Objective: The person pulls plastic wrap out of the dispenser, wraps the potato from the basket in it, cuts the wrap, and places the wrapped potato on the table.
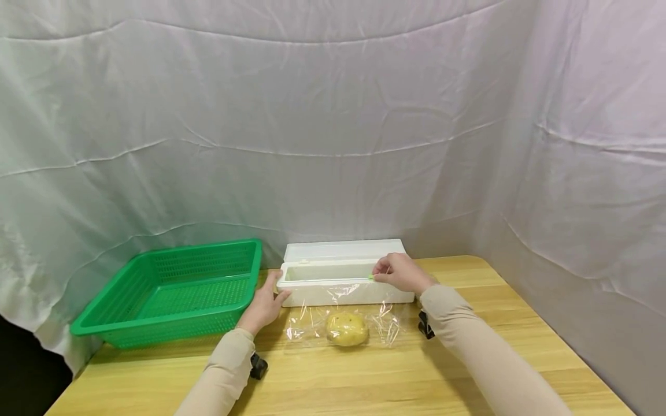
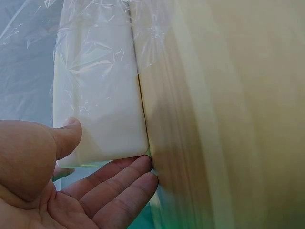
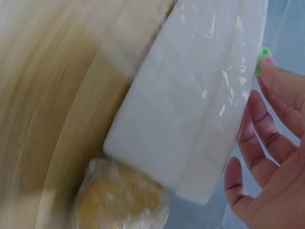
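Observation:
A long white cling film dispenser [image 1: 348, 293] lies on the table with its lid [image 1: 343, 249] raised at the back. Clear cling film [image 1: 385, 323] hangs over its front and spreads towards a yellow potato [image 1: 347, 329]. My left hand [image 1: 264, 304] holds the dispenser's left end; in the left wrist view the thumb [image 2: 69, 138] lies against one face and the fingers [image 2: 119, 191] against the end. With thumb and forefinger, my right hand [image 1: 403, 271] pinches a small green slide cutter [image 1: 371, 277] at the dispenser's front edge, seen too in the right wrist view [image 3: 263, 61].
On the left stands a green plastic basket [image 1: 171, 327] with slotted sides, close beside my left hand. A grey-white curtain [image 1: 333, 115] hangs behind and to the right of the wooden table [image 1: 322, 387].

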`<state>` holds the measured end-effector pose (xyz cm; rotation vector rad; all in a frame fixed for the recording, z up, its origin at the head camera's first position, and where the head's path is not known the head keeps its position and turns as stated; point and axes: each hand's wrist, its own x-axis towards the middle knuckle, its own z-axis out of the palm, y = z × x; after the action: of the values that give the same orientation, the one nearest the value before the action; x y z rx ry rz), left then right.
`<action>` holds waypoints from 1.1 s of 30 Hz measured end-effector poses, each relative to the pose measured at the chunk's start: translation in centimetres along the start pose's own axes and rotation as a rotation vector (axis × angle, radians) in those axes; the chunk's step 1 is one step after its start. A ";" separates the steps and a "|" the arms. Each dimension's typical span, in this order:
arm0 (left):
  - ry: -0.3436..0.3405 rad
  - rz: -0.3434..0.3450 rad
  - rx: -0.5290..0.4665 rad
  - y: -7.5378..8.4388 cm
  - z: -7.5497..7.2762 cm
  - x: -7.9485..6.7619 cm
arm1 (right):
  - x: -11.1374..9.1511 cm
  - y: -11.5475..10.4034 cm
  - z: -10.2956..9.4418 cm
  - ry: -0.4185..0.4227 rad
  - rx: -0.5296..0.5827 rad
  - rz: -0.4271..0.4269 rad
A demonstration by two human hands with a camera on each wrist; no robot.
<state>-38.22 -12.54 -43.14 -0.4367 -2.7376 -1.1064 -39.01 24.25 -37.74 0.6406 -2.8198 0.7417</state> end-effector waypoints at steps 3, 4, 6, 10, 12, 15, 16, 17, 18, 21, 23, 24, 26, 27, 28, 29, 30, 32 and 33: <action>0.001 -0.001 0.001 0.0 0.0 0.0 | -0.3 0.6 -0.3 0.008 -0.007 0.004; 0.001 -0.003 0.000 -0.1 0.0 0.0 | -0.5 0.8 -0.4 0.009 -0.006 0.011; -0.002 -0.009 -0.001 -0.2 -0.1 -0.1 | -0.7 1.0 -0.5 0.002 0.001 0.025; -0.006 -0.012 -0.007 -0.3 0.1 -0.1 | -1.0 1.1 -0.7 -0.009 0.015 0.047; -0.005 -0.010 -0.012 -0.3 0.1 -0.1 | -1.0 1.1 -0.8 -0.010 0.002 0.042; 0.000 -0.005 -0.021 -0.1 0.1 -0.1 | -1.0 1.0 -1.0 -0.008 -0.024 0.046; 0.000 -0.006 -0.023 0.0 0.0 0.0 | -1.0 1.0 -1.0 -0.006 -0.034 0.053; 0.002 -0.004 -0.025 0.0 0.0 0.0 | -1.0 1.0 -1.1 -0.004 -0.044 0.060; 0.003 -0.002 -0.024 0.1 0.0 0.0 | -1.0 1.0 -1.1 -0.001 -0.051 0.070; 0.005 0.002 -0.026 0.1 0.1 0.0 | -1.3 0.9 -1.4 0.005 -0.071 0.087; 0.008 0.011 -0.019 0.2 0.1 0.1 | -1.5 0.9 -1.6 0.007 -0.074 0.110; 0.009 0.011 -0.018 0.2 0.2 0.1 | -1.6 0.9 -1.8 0.005 -0.075 0.121; 0.004 0.008 -0.017 0.2 0.2 0.1 | -1.9 1.0 -2.0 0.002 -0.079 0.146; 0.005 0.010 -0.020 0.3 0.2 0.1 | -2.0 1.0 -2.1 0.003 -0.081 0.165; 0.005 0.013 -0.022 0.3 0.2 0.1 | -2.1 1.2 -2.2 0.006 -0.087 0.185; 0.003 0.009 -0.025 0.3 0.2 0.2 | -2.2 1.3 -2.4 0.008 -0.091 0.204; 0.002 0.004 -0.027 0.3 0.2 0.2 | -2.3 1.4 -2.5 0.010 -0.100 0.220; 0.005 -0.005 -0.024 0.3 0.1 0.2 | -2.5 1.6 -2.8 0.017 -0.109 0.251; 0.007 -0.011 -0.024 0.3 0.0 0.2 | -2.6 1.7 -2.9 0.020 -0.114 0.257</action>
<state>-38.37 -12.27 -42.94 -0.4209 -2.7264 -1.1427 -37.35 27.99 -36.58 0.2542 -2.9324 0.6150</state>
